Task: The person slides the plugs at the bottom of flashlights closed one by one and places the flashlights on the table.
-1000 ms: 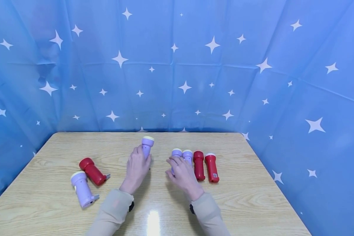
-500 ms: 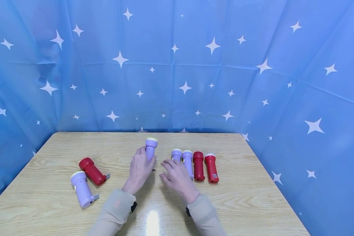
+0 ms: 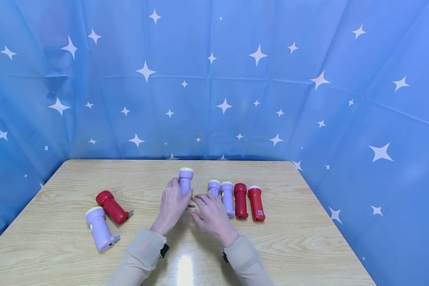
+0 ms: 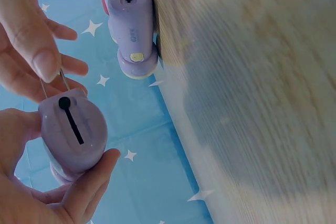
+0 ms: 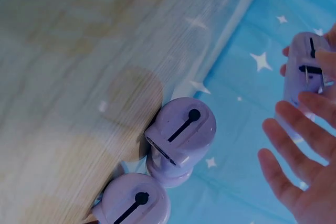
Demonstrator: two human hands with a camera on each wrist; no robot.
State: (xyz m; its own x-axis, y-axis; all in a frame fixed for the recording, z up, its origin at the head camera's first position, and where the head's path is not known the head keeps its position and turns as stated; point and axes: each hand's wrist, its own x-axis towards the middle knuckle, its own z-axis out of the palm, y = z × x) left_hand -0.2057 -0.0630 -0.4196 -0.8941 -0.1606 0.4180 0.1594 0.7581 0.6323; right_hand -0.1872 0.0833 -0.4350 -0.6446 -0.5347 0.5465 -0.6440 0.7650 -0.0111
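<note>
In the head view, my left hand (image 3: 171,204) grips a purple flashlight (image 3: 186,184) with its pale-rimmed lens end pointing away from me. The left wrist view shows thumb and fingers around its body, with two thin metal plug prongs (image 4: 64,80) standing out of its tail end beside a dark slot. My right hand (image 3: 212,214) is just to the right, its fingers fairly straight. In the left wrist view, the right thumb (image 4: 46,65) is right at the prongs, and its other fingers spread behind them.
To the right lie two purple flashlights (image 3: 227,197), a dark red flashlight (image 3: 241,200) and a brighter red flashlight (image 3: 256,204) in a row. At left on the wooden table (image 3: 307,246), a red flashlight (image 3: 112,207) and a purple flashlight (image 3: 101,230) lie with prongs out. A starry blue curtain (image 3: 186,111) hangs behind.
The left hand has moved slightly right with the flashlight, and its prongs now show. The right hand has shifted left from over the purple flashlights to the held one.
</note>
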